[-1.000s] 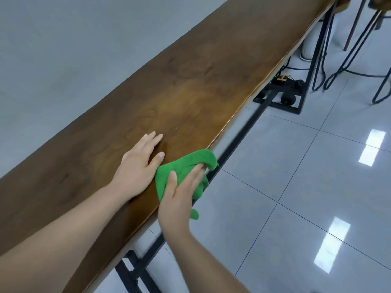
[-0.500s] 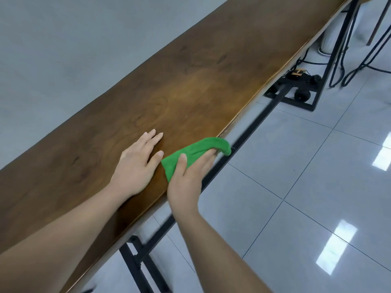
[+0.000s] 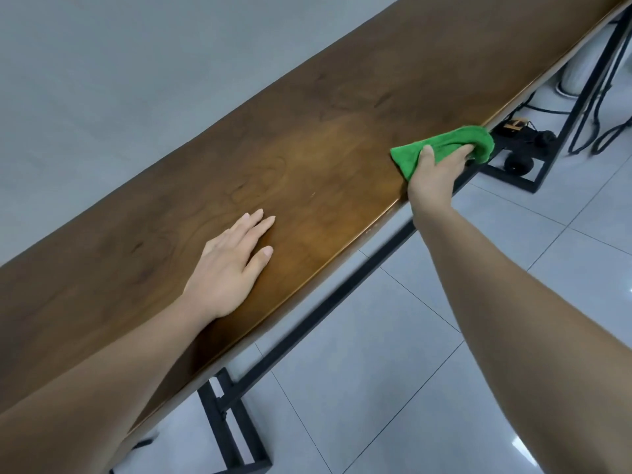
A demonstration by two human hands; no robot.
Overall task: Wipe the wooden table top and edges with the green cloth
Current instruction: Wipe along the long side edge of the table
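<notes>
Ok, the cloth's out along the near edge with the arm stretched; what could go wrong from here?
The green cloth is gripped only by the right hand at the lip of the wooden table; its far fold overhangs and could slip off toward the wheeled gadget below. The right arm looks almost fully extended, the left hand resting flat far behind, so pressure may fade and the edge beyond go unwiped.

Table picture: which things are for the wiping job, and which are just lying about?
For the job:
- green cloth
- wooden table
- right hand, gripping the cloth at the table's near edge
- left hand, flat on the top

Just lying about:
- small wheeled gadget on the floor under the table
- white object behind the table leg
</notes>
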